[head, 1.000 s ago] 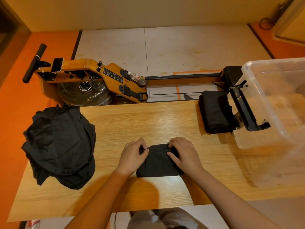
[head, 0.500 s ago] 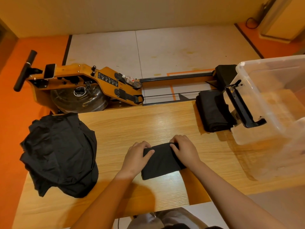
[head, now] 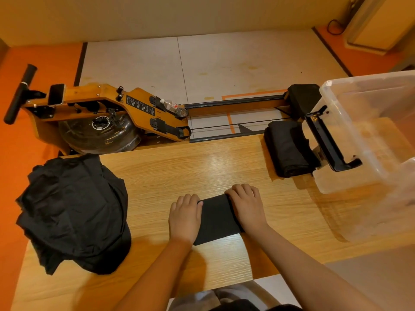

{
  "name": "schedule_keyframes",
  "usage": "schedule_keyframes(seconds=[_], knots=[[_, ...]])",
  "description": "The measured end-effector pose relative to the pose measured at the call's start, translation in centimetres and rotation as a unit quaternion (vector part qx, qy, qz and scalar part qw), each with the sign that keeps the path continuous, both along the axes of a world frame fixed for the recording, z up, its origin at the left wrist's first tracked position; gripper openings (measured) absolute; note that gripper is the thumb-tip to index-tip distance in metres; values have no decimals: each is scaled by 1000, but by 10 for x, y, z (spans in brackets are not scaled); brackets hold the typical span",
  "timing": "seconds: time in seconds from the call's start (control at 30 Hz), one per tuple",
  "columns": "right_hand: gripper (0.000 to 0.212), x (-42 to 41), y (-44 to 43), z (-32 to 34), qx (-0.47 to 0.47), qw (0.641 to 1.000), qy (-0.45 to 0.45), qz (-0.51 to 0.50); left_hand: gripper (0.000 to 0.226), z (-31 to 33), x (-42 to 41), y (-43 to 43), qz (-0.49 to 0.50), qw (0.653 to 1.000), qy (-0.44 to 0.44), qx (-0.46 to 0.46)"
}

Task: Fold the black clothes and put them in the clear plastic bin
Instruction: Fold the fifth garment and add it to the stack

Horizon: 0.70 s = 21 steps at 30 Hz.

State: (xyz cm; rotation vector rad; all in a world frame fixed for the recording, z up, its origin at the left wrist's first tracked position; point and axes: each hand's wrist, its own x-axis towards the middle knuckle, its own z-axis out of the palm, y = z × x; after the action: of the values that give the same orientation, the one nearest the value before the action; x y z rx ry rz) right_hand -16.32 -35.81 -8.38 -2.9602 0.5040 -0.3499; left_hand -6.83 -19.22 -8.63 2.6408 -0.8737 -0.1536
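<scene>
A small folded black garment (head: pixel 216 218) lies slightly askew on the wooden table (head: pixel 179 171), near its front edge. My left hand (head: pixel 185 217) grips its left side with curled fingers. My right hand (head: pixel 246 205) curls over its right side and top corner. A loose pile of unfolded black clothes (head: pixel 74 214) sits at the table's left end. A folded black stack (head: pixel 289 149) lies at the back right, beside the clear plastic bin (head: pixel 350 182). The bin is open and looks empty.
The bin carries a black latch handle (head: pixel 325 140) on the side facing the folded stack. A wooden rowing machine (head: pixel 101 113) with a water bottle (head: pixel 173 106) stands on the floor just beyond the table's far edge.
Both hands slid from the garment's top edge to its sides. The garment turned slightly, its near end now to the left. The view shifted a little.
</scene>
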Motion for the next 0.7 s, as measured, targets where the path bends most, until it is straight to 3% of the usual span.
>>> schedule_keyframes(seconds=[0.1, 0.23, 0.43, 0.57, 0.7], knots=[[32, -7, -1, 4, 47, 998, 11, -33, 7, 1, 1, 2, 28, 999, -11, -18], [29, -5, 2, 13, 130, 987, -23, -87, 22, 9, -2, 4, -22, 998, -46, -30], [31, 4, 4, 20, 159, 985, -65, -14, 29, 22, -31, -4, -110, 985, -48, -126], [37, -9, 6, 15, 147, 987, -67, -17, 38, 7, -47, 4, -205, 978, -23, -38], [39, -17, 11, 18, 78, 996, -50, 2, 49, 4, -42, 6, -206, 977, -8, 46]])
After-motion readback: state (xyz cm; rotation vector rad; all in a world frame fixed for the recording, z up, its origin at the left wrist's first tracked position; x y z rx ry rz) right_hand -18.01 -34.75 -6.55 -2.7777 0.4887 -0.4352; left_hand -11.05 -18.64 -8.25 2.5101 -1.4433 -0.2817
